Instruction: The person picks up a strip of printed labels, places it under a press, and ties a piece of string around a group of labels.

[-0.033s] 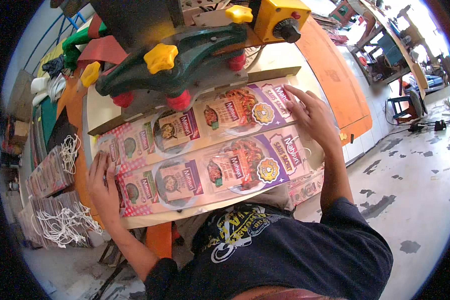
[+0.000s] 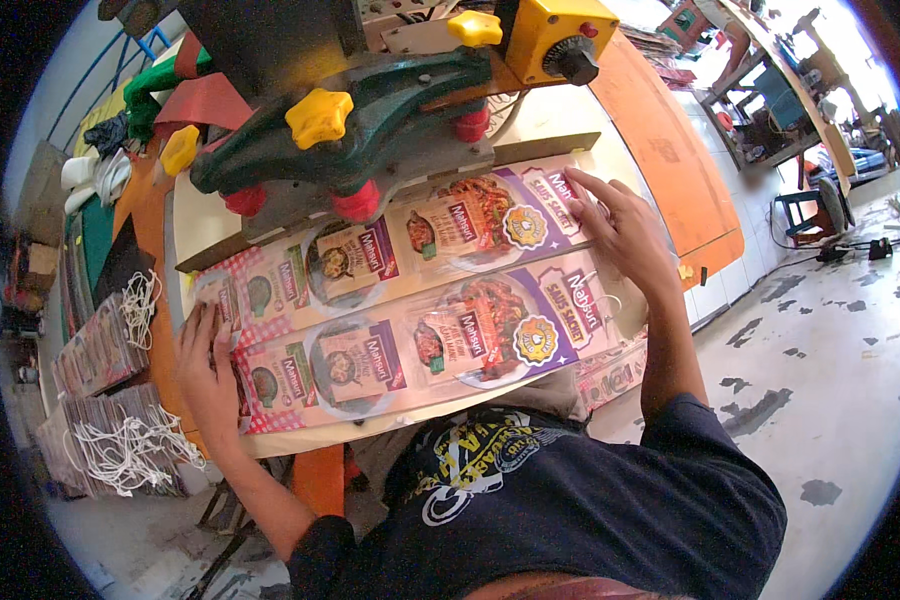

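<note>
Two long printed plastic-covered sheets lie side by side, a far one (image 2: pixel 370 250) and a near one (image 2: pixel 420 350), with pink checks, purple bands and food pictures. At their left ends rests my left hand (image 2: pixel 210 365), its stretched fingers on the far sheet's corner. My right hand (image 2: pixel 625 235) touches the right end of the far sheet, index finger extended and the others loosely bent. Just beyond the sheets stands a dark green press machine (image 2: pixel 390 120) with yellow star knobs (image 2: pixel 319 118) and red feet (image 2: pixel 356 202). Its head overhangs the far sheet's back edge.
A metal guide bar (image 2: pixel 548 147) runs behind the far sheet. A yellow control box (image 2: pixel 558 40) with a black dial sits at the back right. Stacked printed sheets with white cords (image 2: pixel 130 445) are at the left. An orange board (image 2: pixel 670 160) extends to the right.
My left hand has shifted very slightly at the sheets' left end. The sheets and my right hand look almost the same.
</note>
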Tool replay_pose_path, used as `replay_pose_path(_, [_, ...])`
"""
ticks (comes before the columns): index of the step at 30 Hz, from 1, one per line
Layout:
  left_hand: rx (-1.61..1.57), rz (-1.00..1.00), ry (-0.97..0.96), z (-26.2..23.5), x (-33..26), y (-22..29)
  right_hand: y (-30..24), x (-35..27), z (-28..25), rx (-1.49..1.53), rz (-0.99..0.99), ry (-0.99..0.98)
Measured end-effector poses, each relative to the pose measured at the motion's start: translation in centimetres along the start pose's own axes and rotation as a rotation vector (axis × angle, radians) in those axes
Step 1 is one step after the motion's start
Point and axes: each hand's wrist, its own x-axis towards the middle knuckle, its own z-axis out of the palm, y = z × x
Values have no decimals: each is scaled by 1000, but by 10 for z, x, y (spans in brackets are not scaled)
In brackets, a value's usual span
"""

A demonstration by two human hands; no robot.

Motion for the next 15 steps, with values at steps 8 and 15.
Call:
replay_pose_path(8, [-40,-15,-59,0,10,4,-7,4,7,-37,68,45])
replay_pose_path(15, [-33,-27,-45,1,9,2,-5,6,11,-5,37,74])
